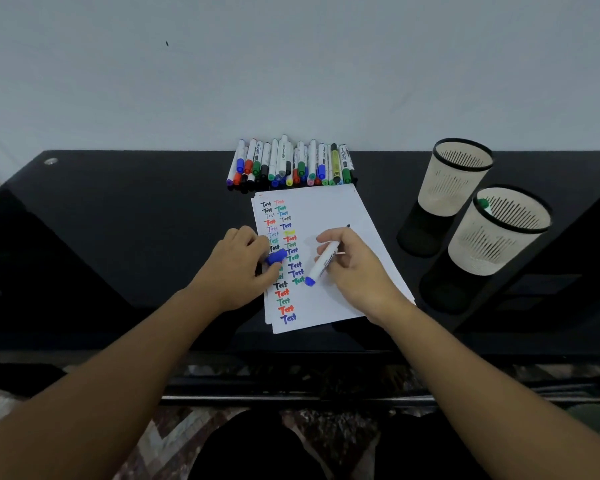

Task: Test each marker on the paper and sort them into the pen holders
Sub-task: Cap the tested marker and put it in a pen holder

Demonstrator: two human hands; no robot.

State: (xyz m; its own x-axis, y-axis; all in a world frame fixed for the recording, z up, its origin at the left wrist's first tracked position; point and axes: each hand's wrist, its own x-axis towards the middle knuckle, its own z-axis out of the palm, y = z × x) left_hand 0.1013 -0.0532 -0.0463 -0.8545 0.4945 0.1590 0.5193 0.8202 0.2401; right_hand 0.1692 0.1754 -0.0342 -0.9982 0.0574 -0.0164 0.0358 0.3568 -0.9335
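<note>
Partly hidden blue cap in left hand grip, right hand grip holding marker, tip obscured.

- I see the paper lying on the table, near its front edge.
- Behind the paper, a pile of markers lies against the wall.
- To the right of the paper stand 2 pen holders: the far holder and, just in front of it, the near holder.
- 1 marker sits in the near holder.
</note>
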